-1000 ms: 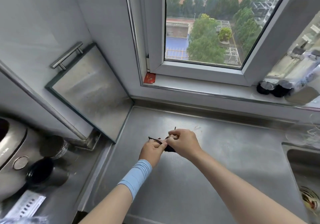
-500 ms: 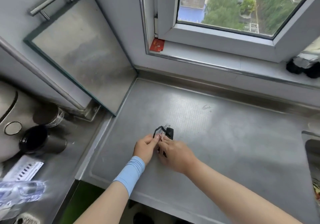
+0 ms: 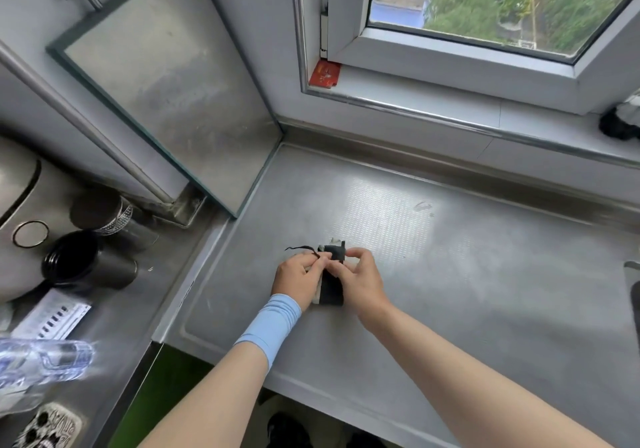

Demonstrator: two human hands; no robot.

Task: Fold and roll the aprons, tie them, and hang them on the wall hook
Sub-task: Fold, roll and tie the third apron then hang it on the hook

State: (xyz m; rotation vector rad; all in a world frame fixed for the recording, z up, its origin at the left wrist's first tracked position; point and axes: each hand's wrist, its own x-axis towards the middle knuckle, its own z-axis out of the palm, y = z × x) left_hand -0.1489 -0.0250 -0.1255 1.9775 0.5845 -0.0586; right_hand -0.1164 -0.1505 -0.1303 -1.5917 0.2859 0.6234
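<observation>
A small rolled black apron bundle with a pale edge lies on the steel counter between my hands. A thin black strap trails out to the left from its far end. My left hand, with a light blue wristband, pinches the strap at the bundle's top. My right hand pinches the strap and the bundle's far end from the right side. Both hands cover most of the roll. No wall hook is in view.
A steel-framed panel with a bar handle leans at the counter's back left. Left of the counter stand dark cups, a cooker and a plastic bottle. A sink edge is at far right; a window sill runs behind.
The view tilted down and closer. The bundle now lies on the counter, and the strap has been pulled out leftward from a small loop.
</observation>
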